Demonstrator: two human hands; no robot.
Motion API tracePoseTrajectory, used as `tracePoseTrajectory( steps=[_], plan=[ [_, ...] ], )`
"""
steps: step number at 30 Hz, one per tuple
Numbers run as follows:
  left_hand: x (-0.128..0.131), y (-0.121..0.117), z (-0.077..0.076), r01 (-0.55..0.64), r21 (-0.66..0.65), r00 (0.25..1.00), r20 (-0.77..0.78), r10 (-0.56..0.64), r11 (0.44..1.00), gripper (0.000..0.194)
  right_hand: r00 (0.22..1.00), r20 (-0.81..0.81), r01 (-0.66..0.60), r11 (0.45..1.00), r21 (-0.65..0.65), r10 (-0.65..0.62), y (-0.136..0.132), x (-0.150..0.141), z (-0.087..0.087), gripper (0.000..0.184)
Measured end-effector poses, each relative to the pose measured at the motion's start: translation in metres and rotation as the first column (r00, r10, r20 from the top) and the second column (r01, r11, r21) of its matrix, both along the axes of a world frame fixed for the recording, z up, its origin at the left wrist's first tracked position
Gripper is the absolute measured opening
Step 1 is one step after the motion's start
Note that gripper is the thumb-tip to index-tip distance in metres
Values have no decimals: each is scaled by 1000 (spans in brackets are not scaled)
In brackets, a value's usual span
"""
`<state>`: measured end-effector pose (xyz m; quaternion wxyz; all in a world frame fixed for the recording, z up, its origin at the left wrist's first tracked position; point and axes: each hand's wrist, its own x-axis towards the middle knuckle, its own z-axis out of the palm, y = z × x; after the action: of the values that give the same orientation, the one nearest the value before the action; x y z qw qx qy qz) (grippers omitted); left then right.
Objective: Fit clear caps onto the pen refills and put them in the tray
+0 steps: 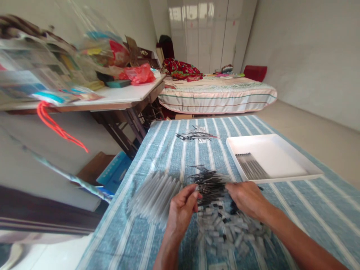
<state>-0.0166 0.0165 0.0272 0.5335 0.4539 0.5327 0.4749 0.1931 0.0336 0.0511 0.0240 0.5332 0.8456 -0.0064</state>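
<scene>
My left hand [182,208] is pinched closed at the left end of a pile of thin black rods [209,183] on the blue striped tablecloth [168,150]. My right hand [246,197] lies curled over the pile's right end, palm down; what its fingers hold is hidden. A row of clear tubes [154,195] lies to the left of my left hand. Several small clear caps [225,230] are heaped between my forearms. A white tray [281,144] at the right holds a neat row of assembled dark pieces [251,167].
A second small heap of black rods [195,135] lies farther back on the cloth. Left stands a cluttered white table [123,95] with bags and papers. A bed [216,93] and white wardrobe [208,33] fill the back of the room.
</scene>
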Motion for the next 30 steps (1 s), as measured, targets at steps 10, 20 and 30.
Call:
tracePoseTrajectory(
  steps=[10, 20, 30],
  plan=[
    [2, -1, -9, 114, -32, 992, 50, -112, 993, 38, 999, -27, 39, 985, 168, -35, 6, 24, 15, 22],
    [6, -4, -4, 193, -29, 981, 8, -193, 981, 33, 1000, -13, 11, 990, 138, -10, 3, 19, 28, 23],
    [6, -11, 6, 375, -121, 927, 53, -371, 919, 30, 998, -16, -58, 979, 198, 62, 3, 19, 41, 23]
  ],
)
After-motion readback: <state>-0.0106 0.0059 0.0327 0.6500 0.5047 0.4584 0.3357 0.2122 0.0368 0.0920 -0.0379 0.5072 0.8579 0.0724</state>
